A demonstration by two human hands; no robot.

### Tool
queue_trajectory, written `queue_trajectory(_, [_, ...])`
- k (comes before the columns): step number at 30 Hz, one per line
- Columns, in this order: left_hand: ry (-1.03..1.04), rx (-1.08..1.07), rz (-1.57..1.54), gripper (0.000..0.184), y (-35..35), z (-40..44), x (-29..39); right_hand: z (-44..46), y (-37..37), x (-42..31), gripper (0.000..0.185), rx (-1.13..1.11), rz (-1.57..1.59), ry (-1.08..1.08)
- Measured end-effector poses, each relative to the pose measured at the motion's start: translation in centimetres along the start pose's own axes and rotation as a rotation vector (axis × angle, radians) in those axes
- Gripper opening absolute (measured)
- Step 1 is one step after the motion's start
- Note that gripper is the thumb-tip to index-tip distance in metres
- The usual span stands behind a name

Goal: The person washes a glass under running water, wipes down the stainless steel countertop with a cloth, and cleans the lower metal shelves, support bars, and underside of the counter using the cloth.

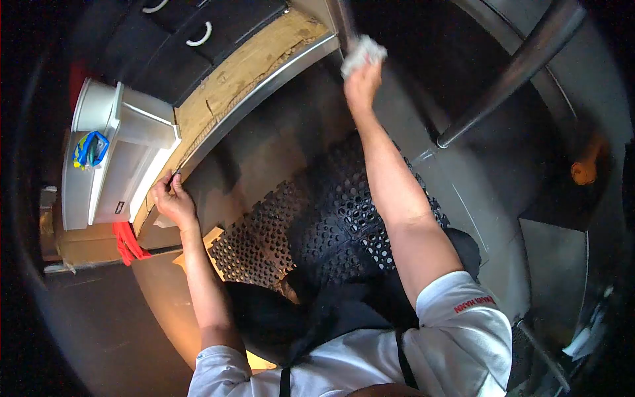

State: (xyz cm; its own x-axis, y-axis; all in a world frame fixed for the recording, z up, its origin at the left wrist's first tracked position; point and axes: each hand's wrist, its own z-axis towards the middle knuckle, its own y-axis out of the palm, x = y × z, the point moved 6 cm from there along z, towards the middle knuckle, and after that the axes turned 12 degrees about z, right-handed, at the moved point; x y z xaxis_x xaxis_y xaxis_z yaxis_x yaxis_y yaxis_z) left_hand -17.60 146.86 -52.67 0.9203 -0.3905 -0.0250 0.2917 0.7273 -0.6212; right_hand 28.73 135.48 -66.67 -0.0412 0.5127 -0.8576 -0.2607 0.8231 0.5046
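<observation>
My right hand (362,85) is stretched far forward, its fingers closed around a crumpled white cloth (364,55). The cloth is against or right beside an upright metal post (342,26) at the end of the shelf; contact is hard to make out. On the left, my left hand (174,201) has its fingers bent over the front edge of a wooden shelf (248,66) with a metal lip (264,78). Just beside that hand stands a white translucent plastic bin (132,155). A small blue and yellow packet (91,149) shows at the bin's side.
Black drawers (198,56) with white handles rise behind the shelf. A red cloth strip (129,243) hangs below the bin. Black perforated rubber mats (317,218) cover part of the floor. A slanted metal leg (509,76) stands at right, near an orange object (583,173).
</observation>
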Motion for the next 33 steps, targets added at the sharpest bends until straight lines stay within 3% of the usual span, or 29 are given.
queue_trajectory(2, [0.008, 0.011, -0.005, 0.018, 0.3, -0.3, 0.0, 0.7, 4.5, -6.8, 0.044, -0.146, -0.123, -0.493])
queue_trajectory(4, [0.048, -0.019, 0.103, 0.019, 0.4, -0.3, 0.0, 0.1, 6.4, -10.1, 0.038, 0.012, -0.224, -0.824])
queue_trajectory(6, [0.001, -0.006, 0.027, 0.019, 0.9, -0.6, -0.4, 0.2, 4.6, -5.5, 0.048, -0.057, -0.169, -0.781])
queue_trajectory(7, [0.006, 0.003, 0.043, 0.018, 0.9, -0.7, -0.3, 0.2, 3.2, -1.8, 0.063, -0.015, -0.175, -0.728])
queue_trajectory(9, [0.019, 0.007, -0.001, 0.018, 1.4, -0.8, -0.8, -1.2, -0.5, 4.4, 0.061, 0.021, -0.233, -0.562])
queue_trajectory(10, [0.019, 0.01, -0.022, 0.019, 1.4, -0.8, -1.1, -1.6, -2.6, 8.1, 0.051, 0.032, -0.029, -0.158])
queue_trajectory(11, [-0.006, -0.014, -0.002, 0.02, 1.2, -0.7, -1.0, -2.2, -4.8, 11.5, 0.043, -0.001, -0.293, -0.166])
queue_trajectory(12, [0.003, -0.022, 0.027, 0.02, 1.1, -0.6, -0.9, -2.1, -6.6, 14.7, 0.052, -0.14, -0.531, -0.129])
queue_trajectory(13, [0.011, -0.029, 0.053, 0.02, 1.1, -0.6, -0.9, -2.8, -7.9, 15.4, 0.051, -0.187, -0.738, -0.156])
queue_trajectory(14, [0.017, -0.036, 0.079, 0.02, 1.0, -0.5, -0.7, -2.8, -8.5, 15.2, 0.057, -0.201, -0.778, -0.203])
queue_trajectory(16, [0.023, -0.018, 0.068, 0.02, 0.7, -0.5, -0.5, -2.5, -9.3, 14.5, 0.065, -0.162, -0.61, 0.138])
queue_trajectory(20, [0.037, 0.014, 0.022, 0.021, 0.8, -0.3, -0.6, -1.0, -2.4, 5.1, 0.063, -0.069, -0.516, -0.376])
queue_trajectory(21, [0.033, 0.013, 0.012, 0.021, 0.9, -0.5, -0.6, -0.6, -0.4, 1.9, 0.066, -0.06, -0.33, -0.279])
queue_trajectory(22, [0.002, -0.011, 0.023, 0.021, 1.0, -0.5, -0.8, 0.0, 1.2, -0.2, 0.068, -0.033, -0.391, -0.504])
queue_trajectory(24, [0.006, -0.016, 0.097, 0.021, 0.6, -0.5, -0.2, 0.6, 2.4, -1.6, 0.07, 0.095, -0.408, -0.65])
queue_trajectory(27, [0.018, 0.008, 0.046, 0.021, 1.1, -0.7, -0.7, 0.2, -0.1, 2.8, 0.072, 0.133, -0.355, -0.605])
queue_trajectory(30, [0.003, -0.013, -0.041, 0.021, 1.1, -0.6, -0.8, -0.8, -4.3, 8.7, 0.06, 0.216, -0.419, -0.313])
queue_trajectory(33, [0.023, -0.033, 0.034, 0.019, 0.7, -0.2, -0.6, -1.7, -8.7, 13.5, 0.089, -0.066, -0.735, 0.177])
